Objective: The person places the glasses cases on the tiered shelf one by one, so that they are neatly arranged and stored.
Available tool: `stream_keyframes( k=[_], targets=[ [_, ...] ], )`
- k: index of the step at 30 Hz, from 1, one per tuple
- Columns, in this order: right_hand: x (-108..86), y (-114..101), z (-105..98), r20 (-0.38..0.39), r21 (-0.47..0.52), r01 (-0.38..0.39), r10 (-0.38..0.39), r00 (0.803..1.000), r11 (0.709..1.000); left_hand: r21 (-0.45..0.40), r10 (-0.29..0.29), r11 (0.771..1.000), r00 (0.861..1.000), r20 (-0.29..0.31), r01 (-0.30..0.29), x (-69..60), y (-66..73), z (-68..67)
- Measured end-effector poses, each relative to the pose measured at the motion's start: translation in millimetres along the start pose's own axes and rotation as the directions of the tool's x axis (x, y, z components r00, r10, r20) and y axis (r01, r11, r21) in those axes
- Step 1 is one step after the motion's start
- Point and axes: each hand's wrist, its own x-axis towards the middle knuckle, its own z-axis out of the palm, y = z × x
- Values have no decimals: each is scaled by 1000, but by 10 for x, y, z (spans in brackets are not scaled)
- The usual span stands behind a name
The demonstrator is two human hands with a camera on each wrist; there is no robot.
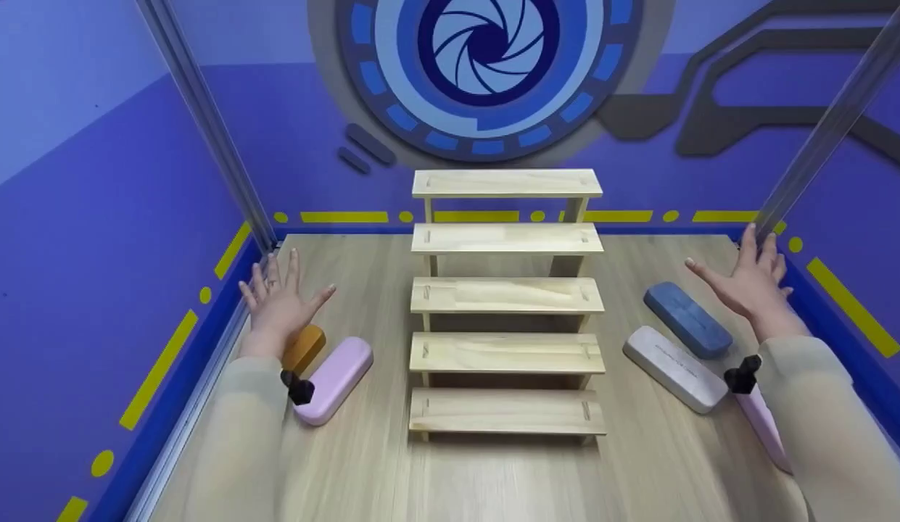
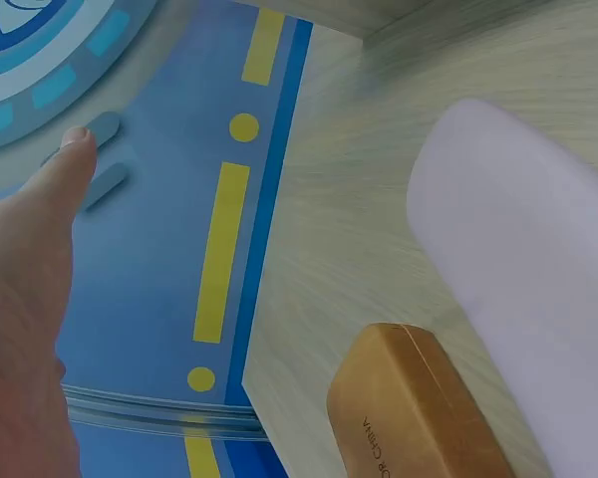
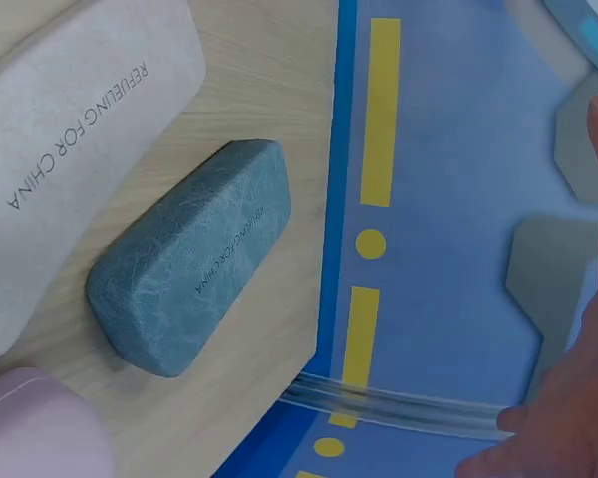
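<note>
My left hand (image 1: 279,304) is raised with its fingers spread, holding nothing. Just below it are a brown glasses case (image 1: 304,348), partly hidden by the wrist, and a lilac glasses case (image 1: 337,380). On the other side my right hand (image 1: 754,286) also hovers with spread fingers and touches no case. Nearest to it lies a blue glasses case (image 1: 687,320), with a light grey glasses case (image 1: 674,370) beside it. A pink glasses case (image 1: 765,431) is half covered by the right sleeve. Printed lettering shows on the grey and blue cases in the right wrist view.
Between the hands stands a wooden stepped rack (image 1: 508,297) with several shelves, nothing on them. Blue printed walls (image 1: 87,239) enclose the wooden tabletop (image 1: 508,478) at the back and both sides. Metal posts (image 1: 210,123) rise at the back corners.
</note>
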Motion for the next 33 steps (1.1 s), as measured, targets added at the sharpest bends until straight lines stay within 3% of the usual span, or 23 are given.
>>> stream_keyframes(
  k=[4, 7, 10, 14, 16, 22, 24, 28, 31, 33],
  targets=[
    [-80, 55, -23, -49, 79, -10, 14, 999, 997, -70, -20, 997, 1000, -7, 20, -50, -19, 27],
    [-166, 113, -15, -103, 152, 11, 5, 995, 988, -184, -45, 982, 999, 1, 45, -101, 6, 45],
    [-263, 187, 18, -162, 230, 45, -7, 987, 972, -336, -58, 940, 998, 12, 58, -156, 68, 70],
    [-408, 299, 81, -236, 320, 84, -6, 972, 944, -501, -24, 865, 1000, -2, 20, -243, 162, 148],
    [-492, 356, 117, -256, 360, 88, 7, 967, 929, -566, 0, 824, 1000, -22, -13, -298, 201, 209],
    [-731, 515, 226, -239, 463, 24, 99, 966, 886, -755, 11, 654, 998, -55, -49, -501, 340, 420],
    [-811, 571, 260, -234, 492, -2, 134, 963, 870, -801, 4, 598, 999, -38, -33, -582, 390, 497],
    [-984, 703, 336, -230, 554, -47, 207, 951, 831, -887, 21, 461, 1000, 12, 1, -754, 464, 684],
    [-1118, 810, 404, -214, 590, -84, 256, 942, 803, -922, 46, 387, 998, 46, 24, -868, 480, 847],
    [-1204, 877, 451, -201, 604, -115, 291, 935, 788, -935, 51, 350, 996, 79, 56, -934, 484, 947]
  ],
)
